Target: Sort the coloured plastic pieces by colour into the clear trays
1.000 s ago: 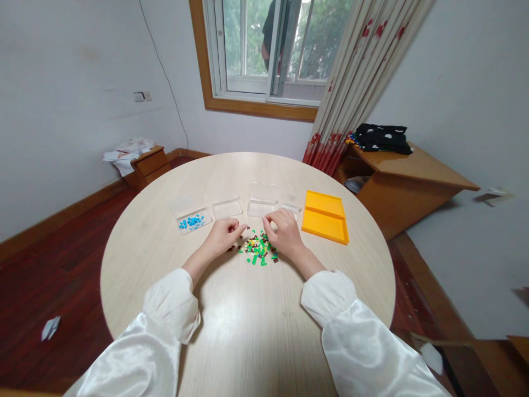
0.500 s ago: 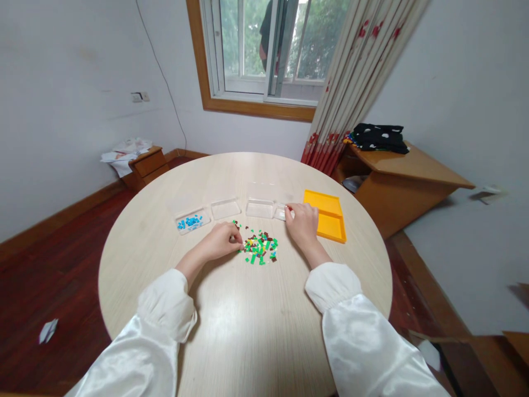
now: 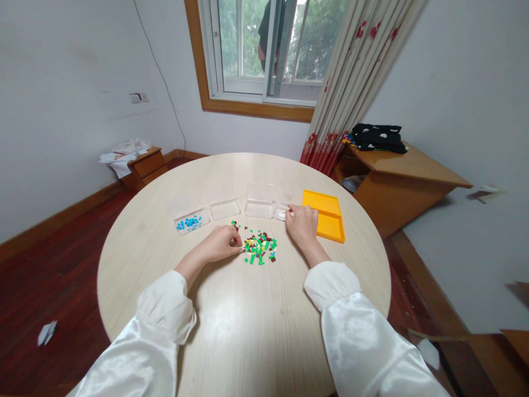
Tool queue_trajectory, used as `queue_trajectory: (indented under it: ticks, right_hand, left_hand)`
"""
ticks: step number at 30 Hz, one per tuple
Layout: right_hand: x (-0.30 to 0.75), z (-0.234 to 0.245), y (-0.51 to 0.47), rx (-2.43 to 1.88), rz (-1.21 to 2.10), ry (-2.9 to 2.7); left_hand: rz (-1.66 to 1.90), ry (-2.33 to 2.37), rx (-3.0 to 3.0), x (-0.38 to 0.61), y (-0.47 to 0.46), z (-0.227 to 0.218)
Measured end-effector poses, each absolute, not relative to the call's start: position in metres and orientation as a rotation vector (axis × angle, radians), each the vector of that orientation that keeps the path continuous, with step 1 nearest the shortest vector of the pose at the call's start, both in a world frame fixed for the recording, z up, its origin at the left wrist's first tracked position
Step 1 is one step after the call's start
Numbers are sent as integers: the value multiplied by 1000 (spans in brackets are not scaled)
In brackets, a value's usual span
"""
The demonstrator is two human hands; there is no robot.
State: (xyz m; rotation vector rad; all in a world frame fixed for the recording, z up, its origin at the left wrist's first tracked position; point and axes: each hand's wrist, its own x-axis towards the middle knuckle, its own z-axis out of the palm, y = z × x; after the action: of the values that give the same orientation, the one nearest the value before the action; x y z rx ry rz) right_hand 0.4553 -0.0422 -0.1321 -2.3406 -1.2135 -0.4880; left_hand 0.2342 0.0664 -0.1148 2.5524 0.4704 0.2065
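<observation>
So left hand (image 3: 221, 243) sat curled shut beside the brick pile (image 3: 259, 248). Right hand (image 3: 303, 224) pinched closed over a small clear box (image 3: 280, 213).

Left hand (image 3: 221, 243) curled; right hand (image 3: 303, 223) stretched forward.

The round desk (image 3: 248, 320) is pale wood-grain, smooth, with a dull sheen on its near part. The small pieces (image 3: 259, 249) are glossy hard plastic. The far boxes (image 3: 225, 209) are thin, clear plastic. The yellow tray (image 3: 330, 226) at right is opaque, matt plastic. The sleeves (image 3: 355, 342) are shiny, white, satin-like cloth.
</observation>
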Motion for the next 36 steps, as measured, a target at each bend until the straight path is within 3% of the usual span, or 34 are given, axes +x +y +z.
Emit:
queue_trajectory:
  ticks: [10, 20, 26, 36]
  right_hand:
    - [454, -132, -42, -2298, -505, -1238]
    - [451, -130, -41, -2197, -494, -1303]
    - [439, -129, -37, -1985, -361, -1422]
    - [388, -120, -39, -1533, -89, -1836]
  left_hand:
    - [235, 483, 2512, 236, 68, -123]
    - [524, 687, 2209, 238, 67, -117]
    - [668, 667, 1985, 243, 71, -120]
    - [563, 542, 1699, 252, 66, -113]
